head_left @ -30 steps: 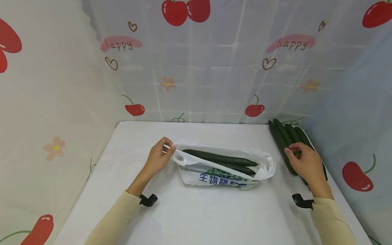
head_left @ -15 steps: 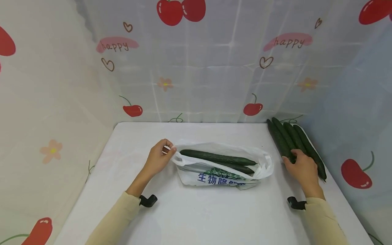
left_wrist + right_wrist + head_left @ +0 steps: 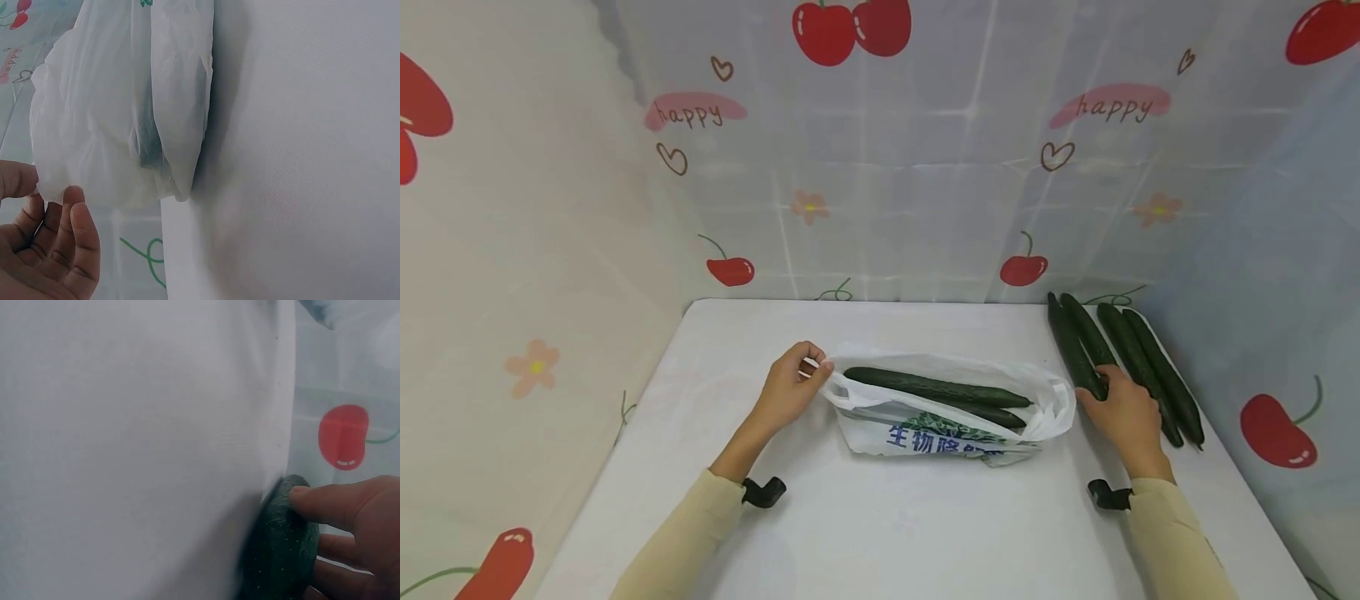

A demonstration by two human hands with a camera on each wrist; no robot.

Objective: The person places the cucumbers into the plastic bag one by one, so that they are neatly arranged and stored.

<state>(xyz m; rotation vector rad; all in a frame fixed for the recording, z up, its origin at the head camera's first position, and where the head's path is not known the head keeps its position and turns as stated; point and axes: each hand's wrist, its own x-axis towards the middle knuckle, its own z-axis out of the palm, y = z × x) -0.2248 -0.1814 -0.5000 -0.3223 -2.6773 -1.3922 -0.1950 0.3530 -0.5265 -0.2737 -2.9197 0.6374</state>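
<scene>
A white plastic bag (image 3: 865, 429) with blue and green print lies on its side across the middle of the table, its mouth spread. Inside it two dark green cucumbers (image 3: 936, 386) show. My left hand (image 3: 790, 385) pinches the bag's left edge between thumb and fingers; the left wrist view has this hand (image 3: 53, 240) at the white film (image 3: 94, 144). At the right, my right hand (image 3: 1123, 417) grips the near ends of the two leftmost loose cucumbers (image 3: 1070, 337). In the right wrist view, the thumb lies on one cucumber (image 3: 278, 550); the fingers' far side is hidden.
Two more cucumbers (image 3: 1157, 367) lie side by side along the right edge of the white table (image 3: 880, 533), right of my right hand. Printed curtains (image 3: 895, 167) stand close behind the table and at both sides.
My right hand has come down onto the cucumbers and moved left. The two leftmost cucumbers have shifted left, opening a gap from the other two. My left hand stays at the bag.
</scene>
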